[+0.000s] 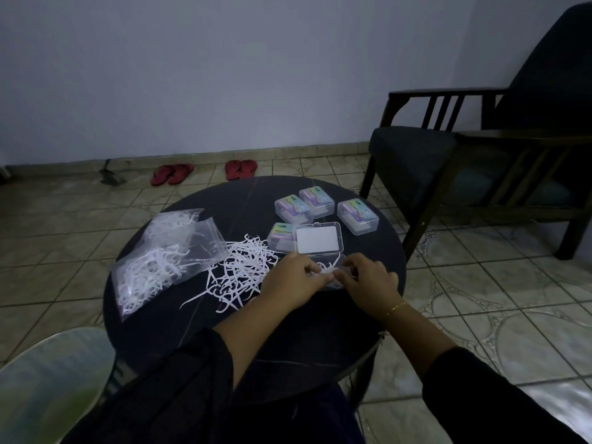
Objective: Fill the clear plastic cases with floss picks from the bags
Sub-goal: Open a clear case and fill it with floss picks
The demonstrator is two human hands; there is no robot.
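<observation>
Nearest me, my left hand (293,277) and my right hand (368,282) meet over the open case (323,267) at the near right of the round black table (243,334), fingers of both curled in and pinching a small bunch of white floss picks (325,272) down into its tray; its lid (318,238) stands flipped back just behind. I judge this the packing step for this case, which looks only partly filled, though my fingers hide most of the tray. Next I'd need to line the picks flat so the lid can shut, then reach left for more. Just left of my hands lies the loose pile of picks (240,267), and beyond that two clear bags (163,257) with picks inside. Behind the open case sit four closed cases (357,216), well apart from the bags. Farther off, a dark armchair (480,149) and red sandals (173,174) on the tiled floor.
</observation>
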